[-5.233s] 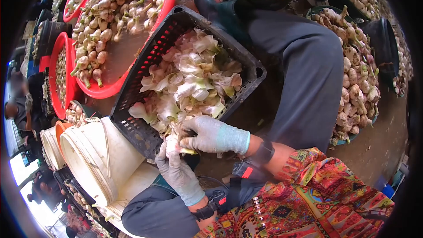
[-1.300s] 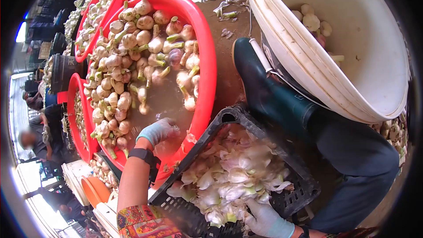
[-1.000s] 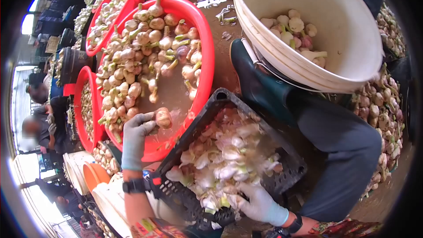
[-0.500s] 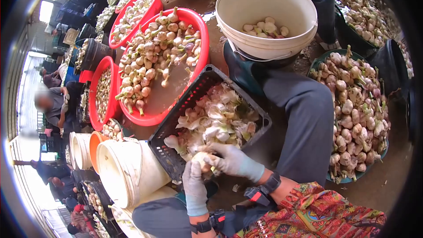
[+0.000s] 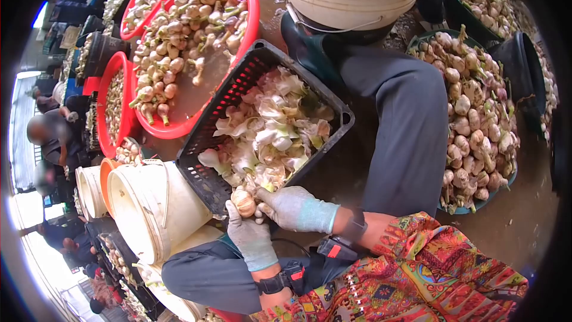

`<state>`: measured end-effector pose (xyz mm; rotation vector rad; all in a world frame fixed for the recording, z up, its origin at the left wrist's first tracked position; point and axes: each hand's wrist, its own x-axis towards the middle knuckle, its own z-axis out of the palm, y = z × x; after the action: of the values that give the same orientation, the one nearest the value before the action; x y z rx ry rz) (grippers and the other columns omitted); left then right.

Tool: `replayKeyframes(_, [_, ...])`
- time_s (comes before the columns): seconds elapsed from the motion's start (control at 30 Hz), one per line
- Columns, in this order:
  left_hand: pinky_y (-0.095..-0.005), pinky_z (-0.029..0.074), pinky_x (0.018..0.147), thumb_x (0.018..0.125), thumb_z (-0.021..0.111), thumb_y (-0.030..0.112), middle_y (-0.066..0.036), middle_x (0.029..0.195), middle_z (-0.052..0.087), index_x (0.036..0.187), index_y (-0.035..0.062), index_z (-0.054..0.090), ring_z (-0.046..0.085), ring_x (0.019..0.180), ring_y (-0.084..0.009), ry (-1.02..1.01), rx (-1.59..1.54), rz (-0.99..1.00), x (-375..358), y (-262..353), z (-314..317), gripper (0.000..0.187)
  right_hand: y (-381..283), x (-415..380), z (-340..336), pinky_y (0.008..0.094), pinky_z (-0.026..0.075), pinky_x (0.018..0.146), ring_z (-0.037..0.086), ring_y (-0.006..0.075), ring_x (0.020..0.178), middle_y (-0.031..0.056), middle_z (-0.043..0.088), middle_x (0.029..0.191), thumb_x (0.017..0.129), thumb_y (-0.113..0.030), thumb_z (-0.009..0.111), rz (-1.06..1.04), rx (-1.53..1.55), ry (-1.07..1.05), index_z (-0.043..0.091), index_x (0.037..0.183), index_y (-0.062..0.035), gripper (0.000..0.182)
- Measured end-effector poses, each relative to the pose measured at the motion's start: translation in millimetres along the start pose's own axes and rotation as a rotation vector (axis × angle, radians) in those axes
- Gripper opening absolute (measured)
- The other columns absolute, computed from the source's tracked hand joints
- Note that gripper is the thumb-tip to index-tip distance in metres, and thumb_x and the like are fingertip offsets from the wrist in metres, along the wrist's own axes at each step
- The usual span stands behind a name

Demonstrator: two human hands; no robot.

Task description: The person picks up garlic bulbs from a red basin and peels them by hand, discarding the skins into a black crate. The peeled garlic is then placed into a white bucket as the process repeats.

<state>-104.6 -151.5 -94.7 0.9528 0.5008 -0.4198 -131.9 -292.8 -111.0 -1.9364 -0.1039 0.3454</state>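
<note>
A garlic bulb (image 5: 243,201) with pale, streaked skin is held over the near edge of a black plastic crate (image 5: 271,52). My left hand (image 5: 251,241), in a grey knit glove, grips the bulb from below. My right hand (image 5: 300,210), gloved alike, has its fingers bent against the bulb's right side; part of its grip is hidden. Loose garlic skins (image 5: 274,128) fill much of the crate beneath and beyond the hands.
A red tub (image 5: 252,21) of untrimmed garlic stands beyond the crate. A white bucket (image 5: 345,9) with some bulbs is at the top. White buckets (image 5: 140,214) stand left. A heaped tub of garlic (image 5: 476,125) is right, past my knee (image 5: 411,101).
The view has shifted, so the crate and tubs appear higher and further left. The bulb has turned in my hands and shows its streaked side. Both hands stay on it.
</note>
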Motion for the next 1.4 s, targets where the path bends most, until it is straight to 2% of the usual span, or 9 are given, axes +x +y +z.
replayKeyframes(0.23, [-0.0245, 0.039, 0.05, 0.096, 0.048, 0.038, -0.013, 0.089, 0.059, 0.122, 0.0011, 0.049, 0.048, 0.058, -0.0158, -0.064, -0.055, -0.005, 6.3, 0.2, -23.3, 0.046, 2.6, 9.1, -9.2, 0.0377, 0.048, 0.058, 0.063, 0.0298, 0.065, 0.0183, 0.062, 0.073, 0.097, -0.015, 0.038, 0.255, 0.779, -0.095, 0.055, 0.112, -0.0054, 0.025])
replayKeyframes(0.3, [-0.0245, 0.039, 0.049, 0.096, 0.048, 0.039, -0.013, 0.088, 0.058, 0.121, 0.0012, 0.049, 0.048, 0.059, -0.016, -0.08, -0.116, -0.073, 7.3, 0.5, -22.9, 0.045, 2.8, 6.4, -25.4, 0.0302, 0.046, 0.042, 0.053, 0.0115, 0.055, 0.0041, 0.051, 0.064, 0.098, -0.024, 0.042, 0.309, 0.678, -0.242, 0.048, 0.122, -0.0061, 0.03])
replayKeyframes(0.43, [-0.0253, 0.045, 0.049, 0.096, 0.048, 0.037, -0.006, 0.091, 0.061, 0.111, 0.0056, 0.054, 0.057, 0.069, -0.017, 0.156, 0.028, 0.006, 14.7, -5.5, -39.7, 0.035, 15.4, 2.9, -20.0, 0.0421, 0.051, 0.071, 0.062, 0.0383, 0.081, 0.0212, 0.061, 0.091, 0.084, -0.049, 0.061, -0.032, -0.093, 0.201, 0.05, 0.114, -0.0027, 0.056])
replayKeyframes(0.57, [-0.024, 0.045, 0.048, 0.093, 0.053, 0.042, -0.004, 0.086, 0.06, 0.107, 0.0092, 0.055, 0.056, 0.064, -0.0152, -0.031, -0.023, -0.153, 18.5, -9.4, -31.9, 0.035, 17.0, 11.1, -11.1, 0.0419, 0.049, 0.068, 0.062, 0.0354, 0.077, 0.018, 0.062, 0.079, 0.087, -0.039, 0.06, -0.046, 0.011, 0.073, 0.061, 0.098, -0.0108, 0.03])
replayKeyframes(0.67, [-0.0266, 0.046, 0.068, 0.096, 0.051, 0.035, 0.0, 0.085, 0.056, 0.138, 0.0032, 0.04, 0.053, 0.076, -0.0137, -0.021, 0.149, -0.027, 2.6, -3.0, -22.2, 0.054, 22.0, 12.7, -5.2, 0.0411, 0.049, 0.07, 0.063, 0.0342, 0.077, 0.0176, 0.064, 0.082, 0.088, -0.036, 0.059, -0.063, 0.079, 0.102, 0.061, 0.101, -0.0095, 0.03])
replayKeyframes(0.83, [-0.0285, 0.048, 0.073, 0.094, 0.055, 0.023, -0.005, 0.082, 0.055, 0.131, -0.0072, 0.043, 0.054, 0.076, -0.0153, -0.25, 0.347, 0.172, -8.5, -0.8, -4.7, 0.049, 30.3, 14.9, -7.0, 0.0384, 0.049, 0.074, 0.064, 0.0289, 0.079, 0.0198, 0.065, 0.09, 0.089, -0.03, 0.056, -0.034, 0.276, 0.121, 0.06, 0.102, 0.0003, 0.033])
replayKeyframes(1.0, [-0.0266, 0.044, 0.073, 0.097, 0.05, 0.033, -0.005, 0.084, 0.058, 0.108, -0.0009, 0.055, 0.054, 0.077, -0.0134, -0.199, 0.614, 0.288, -1.6, -6.2, -16.8, 0.036, 10.2, 7.2, -20.2, 0.0251, 0.042, 0.05, 0.05, 0.0092, 0.055, 0.002, 0.057, 0.074, 0.094, -0.036, 0.053, 0.113, 0.715, -0.008, 0.057, 0.112, -0.0054, 0.036])
replayKeyframes(1.1, [-0.0252, 0.041, 0.05, 0.091, 0.056, 0.036, -0.007, 0.084, 0.058, 0.099, 0.0039, 0.054, 0.052, 0.061, -0.0152, -0.291, 0.355, 0.139, 1.3, 0.4, -15.9, 0.033, 13.1, 16.4, -7.5, 0.0278, 0.046, 0.055, 0.057, 0.0108, 0.062, 0.0062, 0.063, 0.081, 0.094, -0.03, 0.054, 0.116, 0.839, 0.073, 0.057, 0.111, -0.0033, 0.032])
replayKeyframes(1.4, [-0.03, 0.049, 0.062, 0.088, 0.058, 0.044, -0.017, 0.111, 0.058, 0.137, 0.0004, 0.037, 0.061, 0.087, -0.0294, -0.491, -0.13, 0.092, -4.6, 8.2, -5.8, 0.069, 42.3, 34.5, 22.2, 0.0346, 0.049, 0.066, 0.063, 0.0258, 0.073, 0.0153, 0.066, 0.084, 0.09, -0.015, 0.056, 0.042, 0.357, 0.4, 0.056, 0.108, 0.005, 0.026])
